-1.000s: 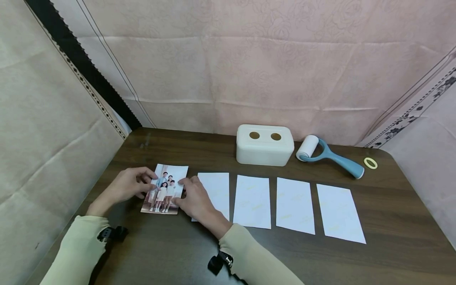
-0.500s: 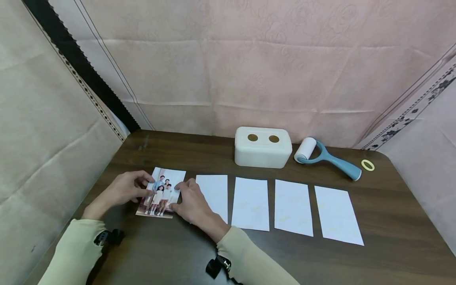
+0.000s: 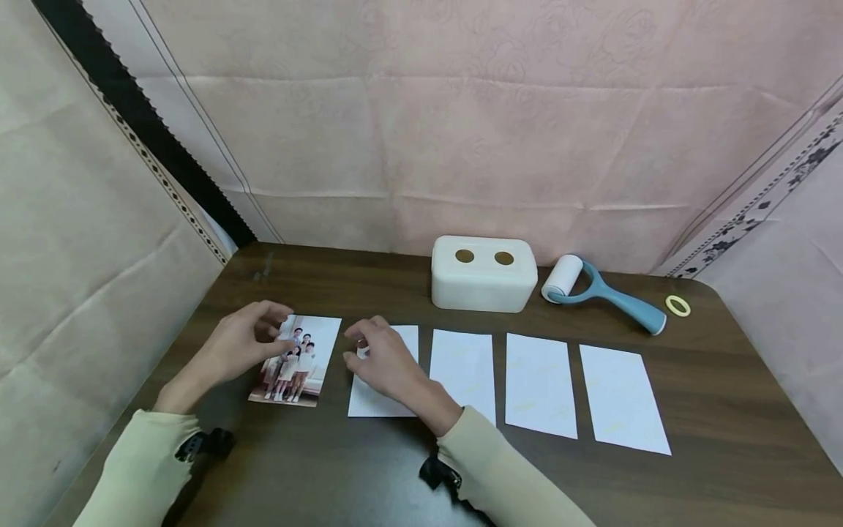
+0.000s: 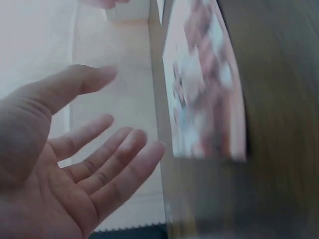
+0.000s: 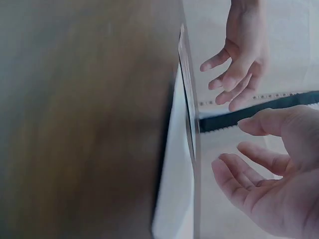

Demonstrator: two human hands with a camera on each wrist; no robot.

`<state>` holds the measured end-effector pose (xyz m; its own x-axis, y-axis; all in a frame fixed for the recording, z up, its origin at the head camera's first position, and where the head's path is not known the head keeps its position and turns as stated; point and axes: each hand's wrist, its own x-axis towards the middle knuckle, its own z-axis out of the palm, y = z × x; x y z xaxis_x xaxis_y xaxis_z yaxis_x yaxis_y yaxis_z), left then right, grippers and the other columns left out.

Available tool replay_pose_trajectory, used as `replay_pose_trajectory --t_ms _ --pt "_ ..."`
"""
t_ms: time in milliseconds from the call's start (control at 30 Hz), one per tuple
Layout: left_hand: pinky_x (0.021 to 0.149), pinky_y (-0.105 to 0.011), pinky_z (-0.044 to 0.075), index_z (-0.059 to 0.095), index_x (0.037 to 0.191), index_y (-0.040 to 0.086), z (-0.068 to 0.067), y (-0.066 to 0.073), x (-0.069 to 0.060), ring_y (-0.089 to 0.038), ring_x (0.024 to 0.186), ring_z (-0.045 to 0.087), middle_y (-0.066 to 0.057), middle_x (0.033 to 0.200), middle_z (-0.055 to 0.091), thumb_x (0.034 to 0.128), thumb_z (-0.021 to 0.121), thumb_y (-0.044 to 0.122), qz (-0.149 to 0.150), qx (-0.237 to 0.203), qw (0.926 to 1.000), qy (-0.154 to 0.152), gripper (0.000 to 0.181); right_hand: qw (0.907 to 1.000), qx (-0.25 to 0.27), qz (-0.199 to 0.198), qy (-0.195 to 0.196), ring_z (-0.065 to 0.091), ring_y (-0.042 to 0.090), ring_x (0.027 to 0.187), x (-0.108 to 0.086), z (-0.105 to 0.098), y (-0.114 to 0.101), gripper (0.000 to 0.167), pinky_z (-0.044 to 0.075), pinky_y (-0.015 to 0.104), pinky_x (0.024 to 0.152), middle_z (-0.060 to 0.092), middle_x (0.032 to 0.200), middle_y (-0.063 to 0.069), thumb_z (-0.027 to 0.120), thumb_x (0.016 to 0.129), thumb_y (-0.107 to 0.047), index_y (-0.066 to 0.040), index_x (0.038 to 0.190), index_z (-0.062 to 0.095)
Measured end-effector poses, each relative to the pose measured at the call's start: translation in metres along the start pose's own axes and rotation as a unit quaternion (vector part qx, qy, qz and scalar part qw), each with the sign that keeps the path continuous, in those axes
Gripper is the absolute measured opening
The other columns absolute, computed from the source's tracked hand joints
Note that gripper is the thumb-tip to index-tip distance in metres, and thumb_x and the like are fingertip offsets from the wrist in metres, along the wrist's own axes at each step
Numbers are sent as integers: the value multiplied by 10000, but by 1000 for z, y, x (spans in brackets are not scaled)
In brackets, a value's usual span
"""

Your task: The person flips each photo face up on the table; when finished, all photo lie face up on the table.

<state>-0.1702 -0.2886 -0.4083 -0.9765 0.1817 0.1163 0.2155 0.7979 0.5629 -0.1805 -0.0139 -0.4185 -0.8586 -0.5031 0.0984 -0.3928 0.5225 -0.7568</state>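
A printed photo [image 3: 309,366] of a posed group lies on the dark table at the left; it also shows, blurred, as a photo [image 4: 209,94] in the left wrist view. My left hand [image 3: 237,345] hovers at its left edge, covering part of that side. In the left wrist view the left hand [image 4: 75,159] has spread, loosely bent fingers with nothing in them. My right hand [image 3: 394,369] is over the leftmost white sheet [image 3: 372,404], right of the photo. Its fingers are relaxed and hold nothing in the right wrist view, where the right hand [image 5: 279,174] stands above the table.
Right of that sheet lie three more white sheets in a row, a near one [image 3: 464,366], a middle one [image 3: 541,384] and a far-right one [image 3: 624,399]. Behind them stand a white box [image 3: 484,282] with two holes, a blue-handled lint roller [image 3: 606,289] and a pale yellow ring [image 3: 677,306].
The photo has shifted slightly left between both hands. Both hands have since let go of it, and the right hand has moved right, over the leftmost white sheet.
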Motion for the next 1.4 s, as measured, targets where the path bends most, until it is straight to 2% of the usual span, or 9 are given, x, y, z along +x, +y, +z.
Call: replay_pose_trajectory --t_ms 133,367,633,833,933,1067,1200,1400 --pt "874 -571 584 630 1367 22 9 16 5 -409 1144 665 -215 1322 645 903 872 151 297 -238 9993 -48 539 10000 41 34 78 663 232 1105 -5 -15 7 322 570 302 883 630 1225 127 730 1000 -96 -16 1309 688" --pt "933 -537 582 640 1379 55 31 42 14 -396 1235 627 -156 1373 622 878 900 172 802 -586 9945 -338 577 9996 68 159 230 663 248 1095 -15 -36 26 316 587 369 910 629 1214 140 717 994 -67 2 1301 687" --pt "992 -527 555 632 1399 44 48 54 19 -365 1280 594 -133 1401 617 856 920 208 1161 -630 9884 -743 636 9989 -26 206 429 653 235 1011 -28 -52 50 316 579 374 880 632 1151 105 756 966 -49 4 1272 698" --pt "1077 -558 483 614 1443 100 57 62 20 -323 1325 579 -86 1447 605 825 947 262 1102 -433 9850 -1256 721 9982 194 175 537 669 265 1054 -34 -62 62 316 582 396 925 635 1153 129 764 949 -11 33 1254 694" --pt "1104 -576 451 612 1454 102 60 67 20 -323 1327 569 -101 1462 592 808 959 284 1106 -297 9806 -1588 755 9982 219 318 456 667 282 1090 -37 -64 65 328 581 400 936 635 1164 136 771 947 -22 32 1261 690" --pt "1093 -584 457 622 1455 116 63 74 17 -313 1269 576 -107 1435 591 792 964 337 1015 -9 9768 -1887 778 9984 165 469 280 656 288 1102 -39 -65 68 362 574 410 946 639 1180 141 794 942 -48 20 1281 688" --pt "1061 -564 484 647 1426 116 64 78 14 -303 1243 577 -102 1411 587 771 970 380 947 317 9753 -1968 778 9984 170 508 203 651 291 1109 -40 -65 71 369 567 423 957 642 1191 139 806 935 -55 14 1280 693" --pt "996 -480 533 698 1352 112 70 82 11 -251 1189 572 -53 1345 576 734 988 393 1032 696 9753 -1823 739 9984 124 527 158 644 282 1114 -41 -64 72 375 560 431 961 637 1207 130 816 930 -61 -1 1281 698"
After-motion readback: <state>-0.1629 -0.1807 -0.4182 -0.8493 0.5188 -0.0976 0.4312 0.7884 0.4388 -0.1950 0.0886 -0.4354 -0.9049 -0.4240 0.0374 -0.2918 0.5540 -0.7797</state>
